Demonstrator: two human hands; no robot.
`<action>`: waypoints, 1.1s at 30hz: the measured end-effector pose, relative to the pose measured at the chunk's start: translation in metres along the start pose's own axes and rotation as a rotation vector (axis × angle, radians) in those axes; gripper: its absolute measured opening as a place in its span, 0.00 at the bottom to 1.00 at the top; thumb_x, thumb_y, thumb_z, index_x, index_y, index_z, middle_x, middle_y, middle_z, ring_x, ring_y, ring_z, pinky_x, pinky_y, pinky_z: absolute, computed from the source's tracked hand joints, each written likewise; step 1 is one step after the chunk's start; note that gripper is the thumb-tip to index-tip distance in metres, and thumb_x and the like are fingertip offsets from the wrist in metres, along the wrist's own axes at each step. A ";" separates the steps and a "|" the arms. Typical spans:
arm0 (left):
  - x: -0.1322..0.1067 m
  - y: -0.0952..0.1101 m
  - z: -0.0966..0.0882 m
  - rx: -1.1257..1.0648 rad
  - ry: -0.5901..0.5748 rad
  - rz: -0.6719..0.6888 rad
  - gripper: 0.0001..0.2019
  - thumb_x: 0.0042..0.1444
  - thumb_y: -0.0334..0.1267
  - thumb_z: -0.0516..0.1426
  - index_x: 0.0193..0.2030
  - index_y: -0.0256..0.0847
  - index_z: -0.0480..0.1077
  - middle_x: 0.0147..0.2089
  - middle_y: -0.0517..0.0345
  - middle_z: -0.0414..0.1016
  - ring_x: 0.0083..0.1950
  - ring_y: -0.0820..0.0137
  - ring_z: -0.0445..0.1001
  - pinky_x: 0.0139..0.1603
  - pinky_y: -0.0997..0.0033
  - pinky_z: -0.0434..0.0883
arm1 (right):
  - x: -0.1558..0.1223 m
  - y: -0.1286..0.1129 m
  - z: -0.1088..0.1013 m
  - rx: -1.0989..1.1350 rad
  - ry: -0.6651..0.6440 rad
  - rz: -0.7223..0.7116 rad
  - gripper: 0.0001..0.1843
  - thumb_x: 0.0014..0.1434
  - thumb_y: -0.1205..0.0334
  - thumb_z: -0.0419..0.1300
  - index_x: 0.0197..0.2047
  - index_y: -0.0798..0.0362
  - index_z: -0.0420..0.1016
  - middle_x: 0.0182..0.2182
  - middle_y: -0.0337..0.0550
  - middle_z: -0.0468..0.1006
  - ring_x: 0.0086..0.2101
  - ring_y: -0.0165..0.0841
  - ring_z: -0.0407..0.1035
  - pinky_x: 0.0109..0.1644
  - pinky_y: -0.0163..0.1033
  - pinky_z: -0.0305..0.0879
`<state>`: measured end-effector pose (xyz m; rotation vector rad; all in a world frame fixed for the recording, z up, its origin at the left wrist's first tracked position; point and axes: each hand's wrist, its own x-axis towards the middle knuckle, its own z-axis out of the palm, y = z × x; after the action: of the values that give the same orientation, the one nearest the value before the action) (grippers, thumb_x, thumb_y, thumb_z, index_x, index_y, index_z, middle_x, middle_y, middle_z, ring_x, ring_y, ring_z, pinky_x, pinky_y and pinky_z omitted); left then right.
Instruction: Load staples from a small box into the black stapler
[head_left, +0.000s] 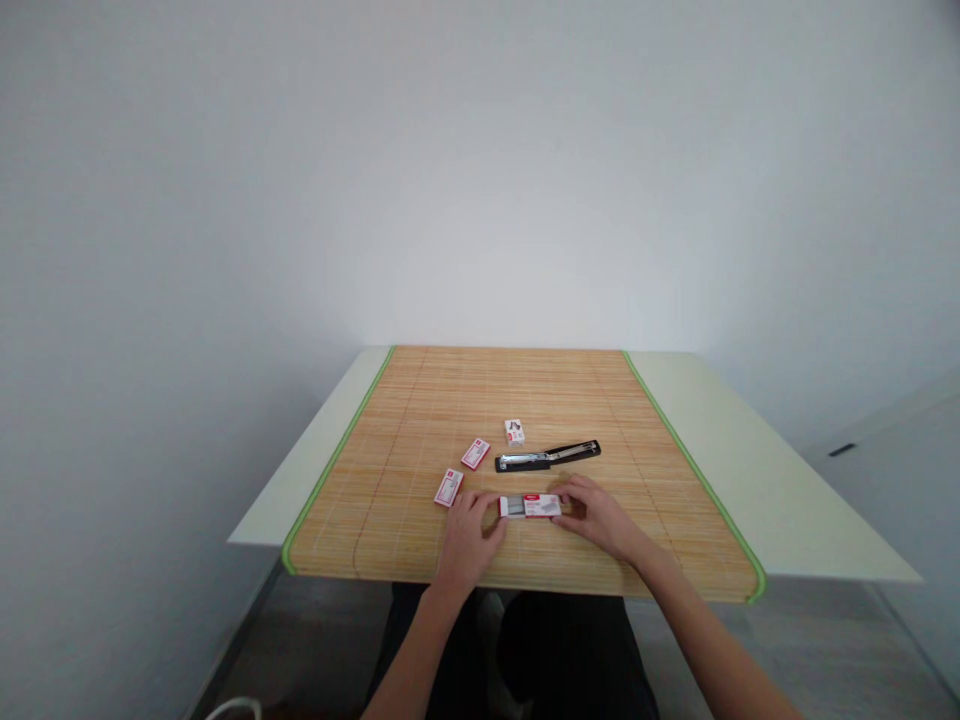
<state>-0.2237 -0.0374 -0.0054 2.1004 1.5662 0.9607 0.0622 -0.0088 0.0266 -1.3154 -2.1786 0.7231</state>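
Head view: bamboo mat [435, 395], slatted, w/ green edging [682, 450] down both sides, lies over a white table [757, 455]; table shows L & R of it. Table's far edge is by a plain pale wall [480, 180]; walls also L & R, the R one w/ a small dark bar [841, 450]. Greyish floor [795, 640] below, dark-clad legs [577, 650] under near edge, bit of white loop [235, 706] bottom L.

Staple box [530, 506], red/white, is at near-centre of mat btwn the hands, tray partly out to L, grey staples showing. L hand [468, 538]: thumb & index approx. a box-width apart, gripping the L end. R hand [598, 520]: thumb & fingers likewise slightly parted, on the R end.

Beyond: black/silver stapler [548, 458] spread out lengthwise; small white box [514, 432] behind it; 2 red/white boxes to L, one [475, 454] farther, other [448, 487] just beside L fingers.
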 end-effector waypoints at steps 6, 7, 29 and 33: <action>0.006 -0.005 0.010 -0.052 -0.078 -0.006 0.18 0.60 0.36 0.62 0.57 0.50 0.74 0.47 0.57 0.77 0.51 0.61 0.74 0.56 0.55 0.70 | 0.013 -0.017 0.014 0.032 0.003 -0.055 0.13 0.58 0.57 0.70 0.48 0.47 0.82 0.37 0.42 0.77 0.40 0.39 0.71 0.45 0.43 0.68; 0.007 -0.005 0.012 -0.057 -0.082 -0.009 0.19 0.60 0.36 0.63 0.58 0.51 0.74 0.47 0.57 0.78 0.52 0.60 0.74 0.57 0.55 0.70 | 0.015 -0.019 0.016 0.035 0.003 -0.060 0.13 0.58 0.57 0.70 0.47 0.47 0.82 0.36 0.42 0.77 0.39 0.39 0.70 0.44 0.42 0.68; 0.012 0.032 0.004 0.106 0.001 0.033 0.27 0.67 0.52 0.55 0.72 0.58 0.60 0.74 0.55 0.59 0.73 0.51 0.56 0.71 0.41 0.58 | 0.015 0.064 -0.019 0.658 0.680 0.300 0.32 0.49 0.46 0.73 0.56 0.42 0.74 0.54 0.47 0.78 0.54 0.42 0.73 0.61 0.55 0.71; 0.018 0.034 0.011 0.103 0.026 0.033 0.28 0.66 0.54 0.56 0.72 0.59 0.61 0.75 0.57 0.58 0.75 0.50 0.52 0.73 0.38 0.54 | 0.030 0.062 -0.015 0.870 0.498 0.258 0.32 0.50 0.49 0.73 0.57 0.43 0.74 0.58 0.47 0.78 0.59 0.44 0.71 0.69 0.58 0.62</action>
<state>-0.1897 -0.0307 0.0139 2.1984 1.6310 0.9399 0.0990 0.0456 0.0007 -1.1226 -1.0922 1.1205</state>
